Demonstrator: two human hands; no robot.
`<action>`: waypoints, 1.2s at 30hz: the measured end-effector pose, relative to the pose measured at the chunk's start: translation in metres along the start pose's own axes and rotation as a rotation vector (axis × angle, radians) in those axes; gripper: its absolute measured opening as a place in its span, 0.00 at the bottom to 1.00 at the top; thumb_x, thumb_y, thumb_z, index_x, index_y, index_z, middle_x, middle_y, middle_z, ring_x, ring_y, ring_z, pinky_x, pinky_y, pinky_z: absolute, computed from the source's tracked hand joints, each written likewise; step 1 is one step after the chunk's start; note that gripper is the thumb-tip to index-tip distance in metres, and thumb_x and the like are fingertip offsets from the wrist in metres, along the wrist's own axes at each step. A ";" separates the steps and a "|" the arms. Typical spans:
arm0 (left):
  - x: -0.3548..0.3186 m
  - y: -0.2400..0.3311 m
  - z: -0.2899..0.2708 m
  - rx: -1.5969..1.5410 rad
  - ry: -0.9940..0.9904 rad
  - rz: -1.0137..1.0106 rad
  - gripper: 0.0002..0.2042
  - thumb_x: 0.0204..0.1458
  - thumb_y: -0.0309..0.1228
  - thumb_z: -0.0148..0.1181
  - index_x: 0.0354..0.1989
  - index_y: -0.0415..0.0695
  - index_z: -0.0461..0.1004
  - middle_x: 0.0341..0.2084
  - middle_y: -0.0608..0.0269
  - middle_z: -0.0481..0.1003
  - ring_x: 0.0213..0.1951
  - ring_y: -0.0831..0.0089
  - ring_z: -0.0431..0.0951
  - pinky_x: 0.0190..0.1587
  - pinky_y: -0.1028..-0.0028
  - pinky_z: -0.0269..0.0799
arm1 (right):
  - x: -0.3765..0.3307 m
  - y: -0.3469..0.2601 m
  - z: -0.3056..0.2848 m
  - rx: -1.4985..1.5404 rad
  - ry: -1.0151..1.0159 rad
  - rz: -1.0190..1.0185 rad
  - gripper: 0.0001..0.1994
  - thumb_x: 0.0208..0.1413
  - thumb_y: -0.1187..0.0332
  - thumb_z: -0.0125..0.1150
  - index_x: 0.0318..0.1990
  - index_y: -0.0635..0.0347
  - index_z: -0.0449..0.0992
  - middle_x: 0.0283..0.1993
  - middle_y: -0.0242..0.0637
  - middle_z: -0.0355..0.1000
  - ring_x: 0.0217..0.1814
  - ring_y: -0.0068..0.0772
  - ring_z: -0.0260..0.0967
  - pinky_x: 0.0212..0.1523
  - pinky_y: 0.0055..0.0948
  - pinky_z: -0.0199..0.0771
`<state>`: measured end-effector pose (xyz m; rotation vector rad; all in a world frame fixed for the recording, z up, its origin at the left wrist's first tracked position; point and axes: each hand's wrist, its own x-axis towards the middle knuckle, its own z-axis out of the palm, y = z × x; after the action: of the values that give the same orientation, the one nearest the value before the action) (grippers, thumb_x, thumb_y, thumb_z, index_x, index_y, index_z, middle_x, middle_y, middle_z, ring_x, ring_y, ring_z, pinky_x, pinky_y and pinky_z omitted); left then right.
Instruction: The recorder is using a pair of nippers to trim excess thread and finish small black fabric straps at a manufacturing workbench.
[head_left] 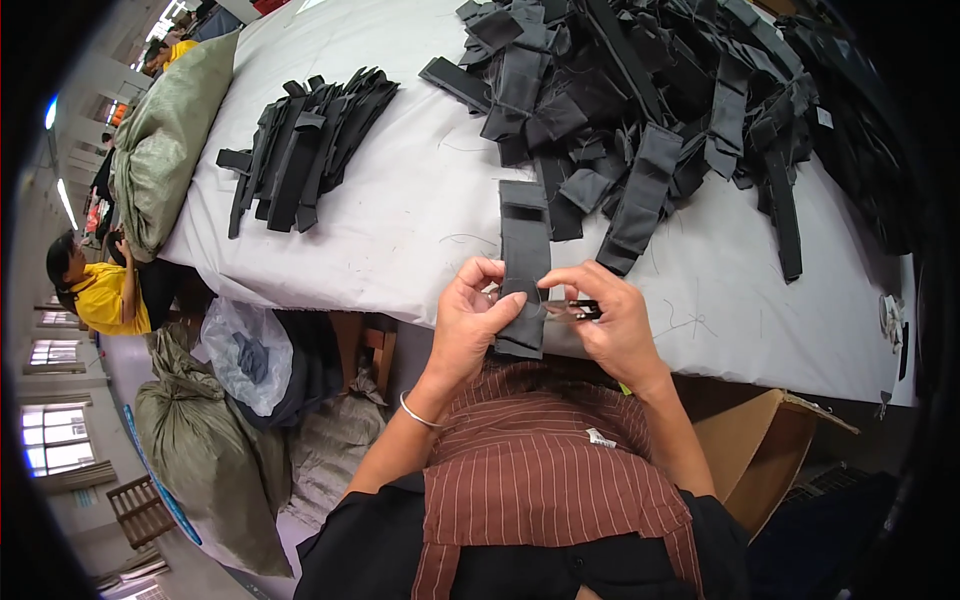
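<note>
A dark grey fabric strip (525,243) hangs upright over the table's near edge in my left hand (463,328), the thumb pressed on its lower part. My right hand (622,322) is closed around small thread snips (584,310) with black handles, their metal blades beside the strip's right edge. The right fingertips touch or nearly touch that edge. Beyond my hands lies a large loose heap of similar dark strips (645,185). Further left, a neater stack of strips (295,160) lies on the white-covered table (400,230).
A green woven sack (175,140) leans at the table's left end. Below it are another full sack (205,450) and a clear plastic bag (245,355). A cardboard box (755,450) stands under the table at right. A person in yellow (110,295) is at far left.
</note>
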<state>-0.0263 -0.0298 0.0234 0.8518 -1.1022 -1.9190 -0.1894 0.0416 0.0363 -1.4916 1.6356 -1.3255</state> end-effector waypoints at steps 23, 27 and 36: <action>0.000 -0.001 -0.002 0.059 -0.073 -0.021 0.09 0.52 0.18 0.58 0.40 0.37 0.69 0.37 0.67 0.70 0.36 0.84 0.70 0.38 0.84 0.69 | 0.002 0.001 0.004 -0.113 0.072 -0.061 0.11 0.44 0.69 0.67 0.38 0.56 0.77 0.30 0.34 0.72 0.30 0.33 0.69 0.31 0.30 0.69; -0.001 0.001 0.000 0.058 -0.074 -0.060 0.09 0.51 0.17 0.59 0.40 0.36 0.69 0.37 0.67 0.70 0.37 0.84 0.70 0.39 0.83 0.69 | 0.003 0.005 0.007 -0.189 0.135 -0.136 0.09 0.44 0.69 0.67 0.35 0.55 0.78 0.27 0.31 0.71 0.29 0.33 0.68 0.30 0.30 0.65; -0.001 0.003 -0.002 0.004 -0.090 -0.161 0.10 0.49 0.16 0.59 0.41 0.36 0.70 0.36 0.65 0.71 0.36 0.83 0.73 0.38 0.83 0.71 | 0.006 0.006 0.005 -0.309 0.134 -0.238 0.09 0.41 0.69 0.68 0.33 0.53 0.79 0.27 0.27 0.71 0.28 0.30 0.65 0.30 0.29 0.59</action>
<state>-0.0232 -0.0310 0.0257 0.8868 -1.1204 -2.1063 -0.1884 0.0338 0.0297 -1.8620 1.8603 -1.3679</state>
